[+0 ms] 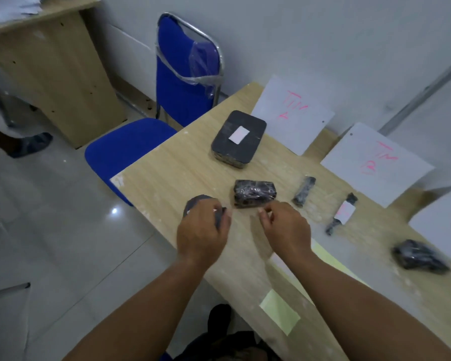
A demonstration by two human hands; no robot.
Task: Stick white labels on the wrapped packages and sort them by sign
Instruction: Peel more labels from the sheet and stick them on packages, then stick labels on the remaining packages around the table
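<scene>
Light wood desk point(167, 173) against a white wall, with pale yellow backing sheets point(279, 311) closest to the camera. The left hand point(203, 230) has its fingers curled round a dark wrapped package point(197, 201), I'd guess steadying it for a sticker. The right hand point(284, 227), just beside it, has thumb and forefinger pinched together, maybe on a label, but it's too blurry to tell. Just past that pinch sits an unlabelled shiny bundle point(254, 192). Off to its right, a thin stick package point(332, 226) already wears a white one. Further out, the labelled flat package point(245, 155) lies by the pink "TIM A" sign point(292, 113), so it's probably sorted. The "TIM B" sign point(378, 162) is to the right of that.
</scene>
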